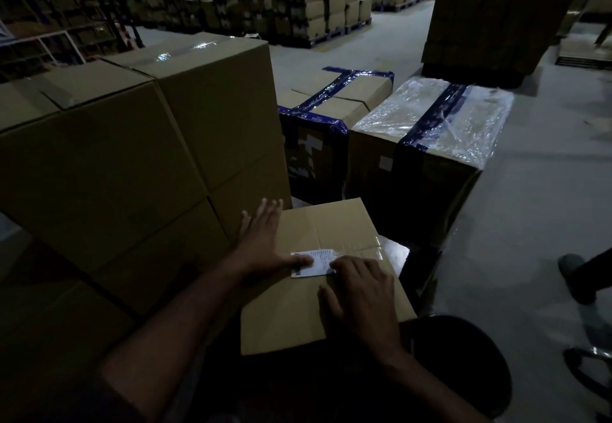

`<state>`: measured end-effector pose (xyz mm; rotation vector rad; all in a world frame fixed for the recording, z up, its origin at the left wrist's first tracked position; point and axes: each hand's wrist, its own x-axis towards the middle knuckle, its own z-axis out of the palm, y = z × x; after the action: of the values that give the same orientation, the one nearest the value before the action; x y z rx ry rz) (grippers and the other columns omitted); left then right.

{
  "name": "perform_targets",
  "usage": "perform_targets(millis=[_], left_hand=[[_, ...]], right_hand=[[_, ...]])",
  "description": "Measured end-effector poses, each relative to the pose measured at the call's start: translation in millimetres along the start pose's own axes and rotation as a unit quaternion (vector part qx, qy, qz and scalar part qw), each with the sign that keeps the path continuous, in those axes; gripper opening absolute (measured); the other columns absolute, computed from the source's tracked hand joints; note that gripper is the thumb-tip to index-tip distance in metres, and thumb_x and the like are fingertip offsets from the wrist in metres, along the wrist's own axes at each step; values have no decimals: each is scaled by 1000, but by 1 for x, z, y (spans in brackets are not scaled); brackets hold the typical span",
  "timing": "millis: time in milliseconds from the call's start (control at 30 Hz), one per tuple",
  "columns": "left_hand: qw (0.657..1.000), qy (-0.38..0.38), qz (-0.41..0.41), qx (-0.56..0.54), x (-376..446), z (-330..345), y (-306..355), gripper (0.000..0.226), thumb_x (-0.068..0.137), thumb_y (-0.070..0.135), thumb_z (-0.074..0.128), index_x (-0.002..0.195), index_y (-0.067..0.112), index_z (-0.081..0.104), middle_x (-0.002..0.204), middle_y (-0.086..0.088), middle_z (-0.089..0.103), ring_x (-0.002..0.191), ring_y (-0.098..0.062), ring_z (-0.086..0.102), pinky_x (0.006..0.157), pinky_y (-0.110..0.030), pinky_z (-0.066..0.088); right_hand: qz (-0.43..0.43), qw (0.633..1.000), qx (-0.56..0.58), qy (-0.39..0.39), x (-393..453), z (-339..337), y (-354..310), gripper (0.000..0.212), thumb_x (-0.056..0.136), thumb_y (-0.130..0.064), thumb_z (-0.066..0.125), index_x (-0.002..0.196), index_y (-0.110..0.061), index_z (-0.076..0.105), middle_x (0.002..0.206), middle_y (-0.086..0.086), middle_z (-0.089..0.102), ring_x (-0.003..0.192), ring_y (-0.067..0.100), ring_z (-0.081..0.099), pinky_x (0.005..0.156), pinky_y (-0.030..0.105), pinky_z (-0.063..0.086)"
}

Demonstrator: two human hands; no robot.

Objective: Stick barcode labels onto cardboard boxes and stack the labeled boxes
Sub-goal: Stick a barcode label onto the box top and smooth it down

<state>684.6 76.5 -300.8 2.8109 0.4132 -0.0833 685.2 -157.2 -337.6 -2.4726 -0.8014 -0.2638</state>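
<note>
Left thumb flat on the near-left end of the white paper barcode label [313, 263], the left hand [265, 240] with its fingers straight and spread across the box top. Right hand [359, 293] lies palm down, fingertips loosely bent on the label's right edge. The label sits mid-top on a matte cardboard box [331, 290] sealed with glossy clear tape. Left, a tall stack of plain brown cartons [132, 157]; farther right, a shrink-wrapped carton [437, 124] banded in dark blue tape.

head view, looking down, close over box [331, 257]
</note>
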Motion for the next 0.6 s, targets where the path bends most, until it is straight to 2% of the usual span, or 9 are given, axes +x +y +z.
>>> perform_targets(millis=[100,200,300,367,400,500,600], left_hand=[[1000,-18,-25,7,0,0,-3,149,40,109,33,159,27,2,166,-3,9,154,-22,4,124,-51,-4],[997,-11,-80,-10,-17,-2,0,147,36,106,42,157,31,7,158,-7,19,147,-31,20,118,-52,17],[993,13,-116,-24,-40,4,6,143,39,104,46,156,29,12,152,-8,24,143,-28,28,118,-47,16],[990,66,-119,-25,-55,16,10,141,39,107,36,154,28,19,150,-4,26,141,-23,28,120,-44,13],[988,92,-119,-25,-59,22,11,140,40,109,31,153,27,22,149,-2,27,141,-21,29,120,-43,12],[983,137,-119,-34,-62,29,12,136,40,110,27,149,28,29,146,0,32,138,-18,31,120,-41,12],[981,147,-116,-40,-61,30,11,133,42,108,32,148,28,31,146,0,33,137,-18,33,120,-41,13]], right_hand=[[-34,999,10,-8,8,-8,6,32,83,-47,53,112,-33,56,117,-16,59,110,10,48,87,31,34],[-88,995,19,-33,29,-17,25,25,88,-48,51,108,-36,60,113,-20,62,109,7,50,88,30,34],[-133,988,9,-76,52,-19,46,29,93,-50,45,110,-37,64,117,-20,64,111,7,53,85,28,28],[-141,986,8,-89,61,-20,47,34,92,-52,40,109,-36,65,117,-19,64,110,9,53,80,28,23],[-131,988,10,-83,62,-21,43,33,90,-51,42,107,-35,65,115,-18,64,107,9,51,79,28,23],[-55,995,62,-49,53,-19,20,22,86,-40,62,106,-32,63,106,-17,62,96,5,41,77,28,24],[-14,995,89,-31,42,-9,6,28,81,-40,68,104,-32,54,100,-19,51,95,3,36,78,26,23]])
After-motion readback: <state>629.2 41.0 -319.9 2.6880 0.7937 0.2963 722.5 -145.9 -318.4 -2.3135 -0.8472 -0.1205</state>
